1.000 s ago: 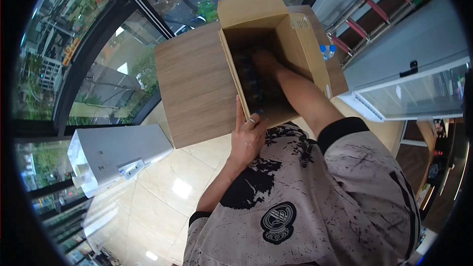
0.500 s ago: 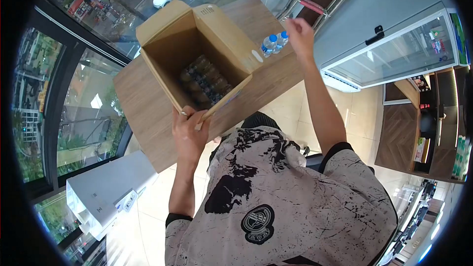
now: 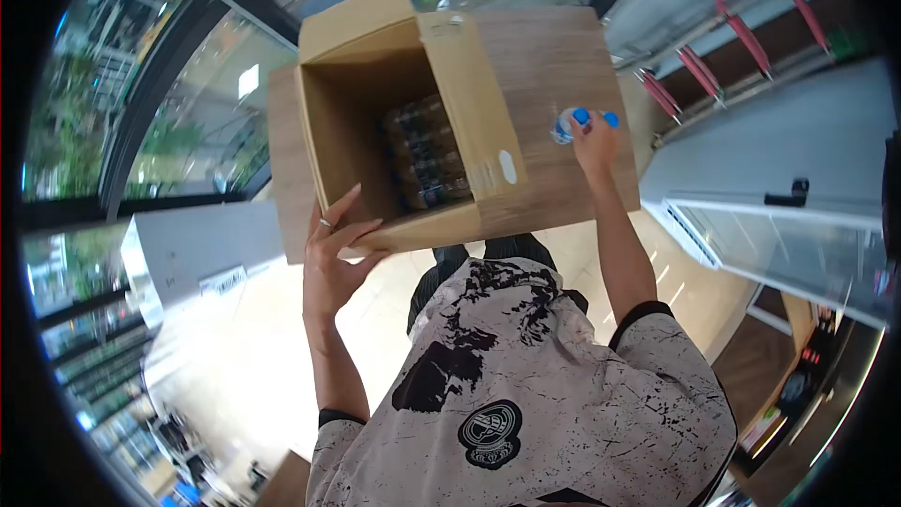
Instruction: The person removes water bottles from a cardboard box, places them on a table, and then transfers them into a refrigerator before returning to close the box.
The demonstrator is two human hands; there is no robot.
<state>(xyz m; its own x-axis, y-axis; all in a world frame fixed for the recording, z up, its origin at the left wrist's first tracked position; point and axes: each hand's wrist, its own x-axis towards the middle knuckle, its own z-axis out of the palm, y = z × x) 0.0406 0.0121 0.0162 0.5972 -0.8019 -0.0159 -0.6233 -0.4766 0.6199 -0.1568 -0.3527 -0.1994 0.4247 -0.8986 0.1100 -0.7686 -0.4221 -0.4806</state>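
Observation:
An open cardboard box (image 3: 493, 122) stands on a wooden table (image 3: 544, 56), its flaps folded out. Inside lie several clear plastic bottles (image 3: 424, 155). My left hand (image 3: 336, 253) rests at the box's near left edge, fingers spread, thumb and fingertips touching the near flap. To the right of the box, my right hand (image 3: 595, 143) has its fingers closed at the top of a small water bottle (image 3: 564, 126) with a blue cap. Beside it shows a second blue cap (image 3: 611, 119); the body of that bottle is hidden behind my hand.
A white cabinet-like box (image 3: 192, 249) stands left of the table. Large windows (image 3: 178, 122) run along the left and far side. A ladder with red steps (image 3: 741, 38) leans at the upper right, near a glass-fronted fridge (image 3: 760, 244).
The view has turned, so the table and box look straighter. My right hand has come down from above the bottles onto one bottle's cap. My left hand's fingers have spread at the box edge.

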